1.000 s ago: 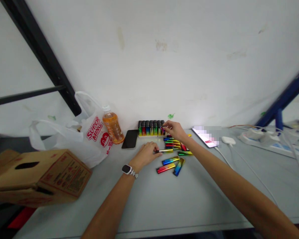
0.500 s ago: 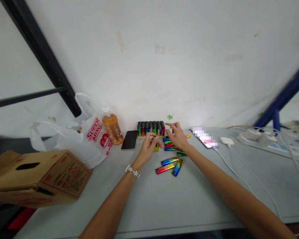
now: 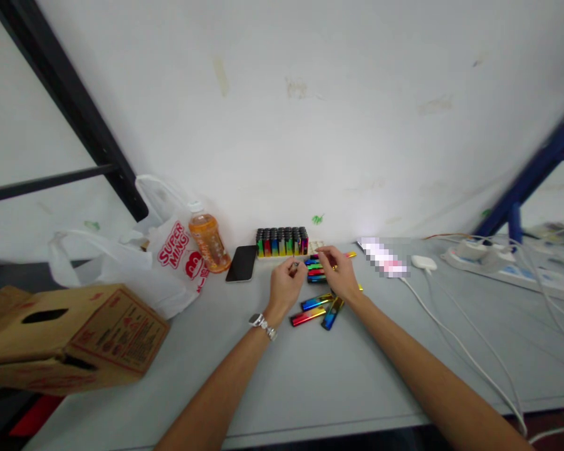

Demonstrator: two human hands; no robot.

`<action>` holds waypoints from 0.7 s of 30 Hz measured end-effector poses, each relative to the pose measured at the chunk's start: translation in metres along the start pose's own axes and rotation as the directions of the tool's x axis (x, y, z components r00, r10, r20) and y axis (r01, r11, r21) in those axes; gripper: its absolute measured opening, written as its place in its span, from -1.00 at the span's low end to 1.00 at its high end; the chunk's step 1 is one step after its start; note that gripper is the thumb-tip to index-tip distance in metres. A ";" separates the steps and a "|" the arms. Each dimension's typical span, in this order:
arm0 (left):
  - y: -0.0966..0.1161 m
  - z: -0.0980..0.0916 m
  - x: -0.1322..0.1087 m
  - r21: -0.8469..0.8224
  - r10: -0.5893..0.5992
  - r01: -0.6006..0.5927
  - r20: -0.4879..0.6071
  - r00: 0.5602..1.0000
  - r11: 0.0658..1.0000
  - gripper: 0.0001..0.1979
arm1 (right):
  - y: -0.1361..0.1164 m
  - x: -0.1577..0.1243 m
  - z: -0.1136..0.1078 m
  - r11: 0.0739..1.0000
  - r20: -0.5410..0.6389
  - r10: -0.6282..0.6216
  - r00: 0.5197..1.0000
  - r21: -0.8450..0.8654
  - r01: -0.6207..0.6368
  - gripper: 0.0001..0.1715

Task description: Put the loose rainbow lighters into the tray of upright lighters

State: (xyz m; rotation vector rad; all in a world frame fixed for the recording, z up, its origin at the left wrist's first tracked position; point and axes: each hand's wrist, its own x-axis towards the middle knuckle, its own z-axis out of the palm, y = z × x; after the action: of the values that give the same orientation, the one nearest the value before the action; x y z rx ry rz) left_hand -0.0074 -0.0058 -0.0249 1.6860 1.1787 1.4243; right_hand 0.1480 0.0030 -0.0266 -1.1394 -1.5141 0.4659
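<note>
My left hand (image 3: 286, 285) is closed in a pinch, with the metal end of a lighter showing between thumb and forefinger; its body is mostly hidden. Just right of it, my right hand (image 3: 339, 274) is bent over a row of loose lighters (image 3: 316, 272), thumb and forefinger slightly apart at their left ends. Behind my hands, a pale tray (image 3: 316, 245) holds a block of upright lighters (image 3: 282, 243) with black tops; its right end shows bare. Nearer to me lie a red-yellow lighter (image 3: 307, 316), a blue-gold lighter (image 3: 316, 302) and a slanted blue lighter (image 3: 331, 314).
A dark phone (image 3: 242, 263), an orange drink bottle (image 3: 210, 243), a white plastic bag (image 3: 169, 275) and a cardboard box (image 3: 75, 335) stand to the left. On the right are a lit phone (image 3: 383, 257), a white charger (image 3: 423, 263), cables and a power strip (image 3: 512, 272).
My left hand has turned and moved slightly right, covering the lighter whose yellow body showed before. My right hand has drawn back from the tray's end, down to the loose lighters.
</note>
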 end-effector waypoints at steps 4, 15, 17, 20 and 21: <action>0.000 -0.001 0.002 -0.047 -0.036 0.036 -0.012 0.999 0.998 -0.85 | 0.000 -0.001 0.000 1.000 0.006 0.029 1.000 0.008 -0.029 -0.65; 0.002 -0.005 0.002 -0.161 -0.070 0.067 -0.016 0.997 0.985 -0.71 | -0.002 -0.003 -0.001 0.999 0.034 0.035 0.999 -0.001 -0.034 -0.63; 0.000 -0.004 0.003 -0.143 -0.073 0.069 -0.022 0.997 0.987 -0.76 | -0.003 -0.003 0.000 0.999 0.038 0.036 0.999 0.000 -0.037 -0.62; -0.003 -0.003 0.005 -0.072 -0.071 0.067 -0.045 0.996 0.995 -0.83 | -0.005 -0.004 0.001 0.999 0.045 0.034 0.998 -0.001 -0.034 -0.61; -0.003 -0.002 0.005 -0.054 -0.070 0.067 -0.049 0.996 0.996 -0.82 | -0.005 -0.005 0.002 0.999 0.048 0.032 0.998 -0.002 -0.032 -0.61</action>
State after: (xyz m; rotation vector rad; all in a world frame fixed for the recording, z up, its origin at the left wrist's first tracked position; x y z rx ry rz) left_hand -0.0105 -0.0003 -0.0253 1.5676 1.2051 1.4504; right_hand 0.1438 -0.0030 -0.0253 -1.1619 -1.5397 0.5171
